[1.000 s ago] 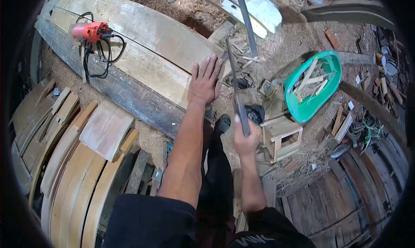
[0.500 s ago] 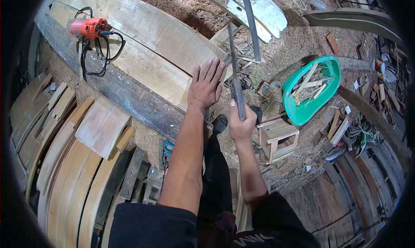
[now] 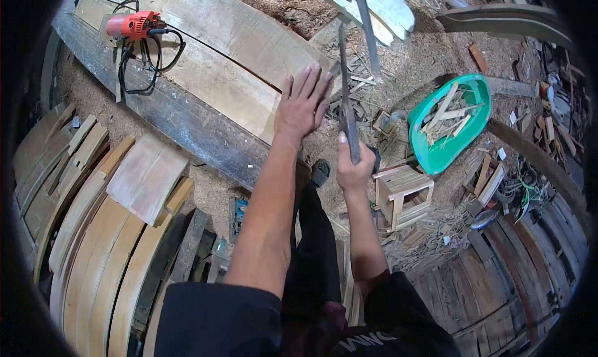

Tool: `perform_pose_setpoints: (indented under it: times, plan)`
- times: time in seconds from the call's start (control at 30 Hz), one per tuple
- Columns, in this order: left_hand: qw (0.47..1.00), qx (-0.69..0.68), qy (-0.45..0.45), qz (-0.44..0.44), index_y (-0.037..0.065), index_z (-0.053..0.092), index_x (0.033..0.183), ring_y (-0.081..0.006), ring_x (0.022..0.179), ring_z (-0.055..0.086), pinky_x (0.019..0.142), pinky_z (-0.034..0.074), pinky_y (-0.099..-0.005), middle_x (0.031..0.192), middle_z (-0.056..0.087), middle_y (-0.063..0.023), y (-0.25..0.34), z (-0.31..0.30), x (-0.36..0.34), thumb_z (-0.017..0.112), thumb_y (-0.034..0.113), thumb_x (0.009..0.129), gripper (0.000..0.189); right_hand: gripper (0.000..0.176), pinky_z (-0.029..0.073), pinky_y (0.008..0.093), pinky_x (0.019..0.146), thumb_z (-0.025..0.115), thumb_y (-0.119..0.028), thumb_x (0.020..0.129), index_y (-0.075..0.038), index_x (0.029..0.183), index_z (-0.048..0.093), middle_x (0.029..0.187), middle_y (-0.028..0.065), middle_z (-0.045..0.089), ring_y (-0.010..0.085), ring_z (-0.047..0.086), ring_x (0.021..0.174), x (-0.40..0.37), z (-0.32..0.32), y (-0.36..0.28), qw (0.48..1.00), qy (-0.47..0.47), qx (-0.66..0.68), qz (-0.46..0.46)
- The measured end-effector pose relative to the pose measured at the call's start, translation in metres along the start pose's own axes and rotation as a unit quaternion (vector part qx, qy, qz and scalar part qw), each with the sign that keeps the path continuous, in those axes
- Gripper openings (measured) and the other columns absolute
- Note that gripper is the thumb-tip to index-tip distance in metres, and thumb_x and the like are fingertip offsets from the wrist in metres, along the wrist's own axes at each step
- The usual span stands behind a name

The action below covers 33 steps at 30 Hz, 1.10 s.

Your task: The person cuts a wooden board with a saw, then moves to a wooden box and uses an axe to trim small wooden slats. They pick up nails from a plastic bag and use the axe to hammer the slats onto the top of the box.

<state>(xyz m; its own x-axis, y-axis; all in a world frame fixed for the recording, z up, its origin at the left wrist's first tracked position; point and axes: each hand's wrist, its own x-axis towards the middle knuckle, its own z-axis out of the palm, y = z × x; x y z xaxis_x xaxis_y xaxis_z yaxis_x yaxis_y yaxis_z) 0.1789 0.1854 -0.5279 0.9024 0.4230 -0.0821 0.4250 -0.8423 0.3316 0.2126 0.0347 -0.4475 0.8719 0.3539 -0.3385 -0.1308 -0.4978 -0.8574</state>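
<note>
Dark and thin, the long metal blade [image 3: 346,95] is held up by its near end, with its tip pointing away from the person. It runs just beside the end of the broad pale wooden plank [image 3: 218,83]; whether its edge touches the wood cannot be told. The right hand [image 3: 354,170] has its fingers wrapped tight round the blade's lower end. The left hand [image 3: 303,105] lies flat on the plank's end, fingers spread and holding nothing, with the fingertips very near the blade.

To my eye, the work would go best with the left hand pressing firmly but drawn back from the plank's edge. The blade should be kept in one plane and guided from the wrist.

Farther off are a red power tool [image 3: 131,26] resting on the plank, a small wooden stool [image 3: 402,189], and a green plastic basin [image 3: 436,164] of offcuts.
</note>
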Motion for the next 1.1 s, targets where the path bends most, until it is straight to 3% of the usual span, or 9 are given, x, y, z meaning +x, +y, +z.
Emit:
perform_pose_setpoints:
  times: [0.13, 0.17, 0.27, 0.3, 0.7, 0.8, 0.9, 1.0, 1.1]
  plan:
    - [0.997, 0.038, 0.007, -0.061, 0.015, 0.029, 0.154, -0.0260, 0.148, 0.021, 0.119, 0.009, -0.0575, 0.161, 0.025, -0.0084, -0.006, 0.010, 0.000, 0.048, 0.038, 0.096, 0.065, 0.037, 0.035, 0.0327, 0.046, 0.067, -0.023, 0.091, -0.003, 0.063, 0.052, 0.051, 0.0053, 0.043, 0.0107, 0.041, 0.047, 0.000, -0.001, 0.011, 1.000, -0.001, 0.007, -0.019]
    - [0.984, -0.059, 0.068, -0.152, 0.004, 0.026, 0.153, -0.0291, 0.150, 0.015, 0.117, 0.004, -0.0615, 0.161, 0.020, -0.0154, -0.005, 0.010, 0.000, 0.044, 0.041, 0.098, 0.069, 0.037, 0.035, 0.0332, 0.046, 0.067, -0.023, 0.090, -0.004, 0.063, 0.053, 0.051, 0.0058, 0.043, 0.0115, 0.042, 0.046, 0.000, -0.001, 0.011, 1.000, -0.004, -0.006, -0.017]
    - [0.897, -0.095, 0.172, -0.396, -0.002, 0.022, 0.152, -0.0304, 0.151, 0.012, 0.117, 0.004, -0.0613, 0.161, 0.017, -0.0194, 0.008, 0.007, 0.030, 0.041, 0.044, 0.098, 0.074, 0.036, 0.037, 0.0356, 0.046, 0.066, -0.023, 0.090, -0.004, 0.063, 0.053, 0.051, 0.0077, 0.046, 0.0161, 0.044, 0.045, -0.003, 0.002, 0.011, 0.999, 0.000, -0.022, -0.036]
    - [0.893, -0.055, 0.170, -0.413, 0.000, 0.020, 0.153, -0.0306, 0.151, 0.010, 0.117, 0.004, -0.0605, 0.162, 0.015, -0.0187, 0.012, 0.008, 0.036, 0.043, 0.046, 0.096, 0.077, 0.036, 0.037, 0.0360, 0.047, 0.066, -0.023, 0.090, -0.004, 0.062, 0.053, 0.051, 0.0081, 0.046, 0.0168, 0.045, 0.045, -0.003, 0.003, 0.009, 0.999, 0.001, -0.014, -0.048]
    - [0.888, 0.034, 0.157, -0.431, 0.002, 0.022, 0.154, -0.0318, 0.151, 0.012, 0.117, 0.005, -0.0608, 0.161, 0.019, -0.0191, 0.015, 0.022, 0.044, 0.046, 0.045, 0.093, 0.078, 0.029, 0.039, 0.0328, 0.048, 0.066, -0.020, 0.091, 0.000, 0.070, 0.060, 0.051, 0.0068, 0.047, 0.0118, 0.045, 0.047, -0.046, -0.015, -0.006, 0.999, 0.051, 0.003, -0.019]
    - [0.888, 0.036, 0.150, -0.433, 0.003, 0.022, 0.154, -0.0319, 0.151, 0.013, 0.117, 0.005, -0.0608, 0.161, 0.018, -0.0191, 0.017, 0.023, 0.034, 0.047, 0.045, 0.092, 0.079, 0.028, 0.040, 0.0343, 0.049, 0.067, -0.015, 0.090, -0.001, 0.068, 0.057, 0.051, 0.0078, 0.047, 0.0145, 0.045, 0.047, -0.064, -0.039, -0.019, 0.995, 0.018, -0.006, 0.094]
    - [0.886, 0.020, 0.168, -0.431, 0.003, 0.021, 0.154, -0.0310, 0.151, 0.012, 0.117, 0.004, -0.0607, 0.162, 0.017, -0.0172, 0.012, 0.023, 0.045, 0.047, 0.044, 0.092, 0.080, 0.031, 0.039, 0.0349, 0.047, 0.067, -0.015, 0.090, -0.002, 0.065, 0.054, 0.050, 0.0085, 0.045, 0.0154, 0.044, 0.046, -0.021, -0.013, -0.009, 1.000, 0.013, 0.018, -0.022]
    - [0.891, 0.026, 0.163, -0.423, 0.000, 0.021, 0.153, -0.0328, 0.151, 0.012, 0.117, 0.005, -0.0609, 0.161, 0.016, -0.0202, 0.014, 0.019, 0.044, 0.048, 0.043, 0.090, 0.081, 0.033, 0.038, 0.0355, 0.046, 0.068, -0.015, 0.089, -0.001, 0.063, 0.052, 0.049, 0.0104, 0.043, 0.0157, 0.044, 0.045, 0.021, -0.002, -0.017, 0.999, -0.012, 0.002, 0.033]
    - [0.890, 0.026, 0.158, -0.426, 0.000, 0.021, 0.154, -0.0328, 0.151, 0.012, 0.117, 0.004, -0.0608, 0.162, 0.016, -0.0202, 0.014, 0.020, 0.044, 0.047, 0.043, 0.091, 0.081, 0.030, 0.036, 0.0297, 0.048, 0.064, -0.020, 0.092, -0.002, 0.069, 0.059, 0.054, 0.0006, 0.048, 0.0077, 0.044, 0.051, -0.021, -0.031, -0.009, 1.000, -0.011, -0.024, -0.001]
